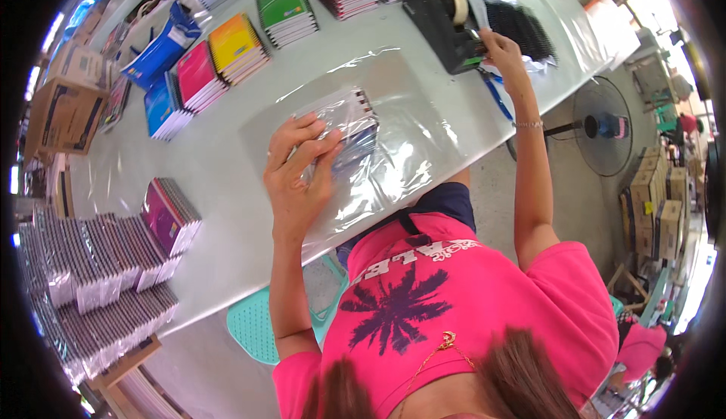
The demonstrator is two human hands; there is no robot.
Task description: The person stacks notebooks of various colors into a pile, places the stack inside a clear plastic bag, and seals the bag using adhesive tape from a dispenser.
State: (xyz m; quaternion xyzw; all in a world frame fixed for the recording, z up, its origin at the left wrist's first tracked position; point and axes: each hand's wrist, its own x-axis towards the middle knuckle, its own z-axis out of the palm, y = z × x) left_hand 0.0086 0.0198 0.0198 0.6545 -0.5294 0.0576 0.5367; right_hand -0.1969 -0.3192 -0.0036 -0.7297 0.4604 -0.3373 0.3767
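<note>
In the head view, the left hand (302, 163) lay spread over a notebook (361, 133) in clear plastic (427, 135) on the pale, glossy table (227, 184). The right hand (505, 54) was at the tape dispenser (432, 29), its grip unclear. A fan (605, 125) and cardboard boxes (656, 203) stood beyond.

On the right my feed shows a round fan with a wire cage and blue hub (603, 125), standing past the edge of the pale, glossy worktop (219, 215). Farther right I see stacked brown cardboard cartons (654, 207); at the near right, a person in a pink top (643, 347). A turquoise plastic stool (253, 324) with a dotted seat sits by the near edge. Far left, I make out a brown cardboard box (72, 116).
</note>
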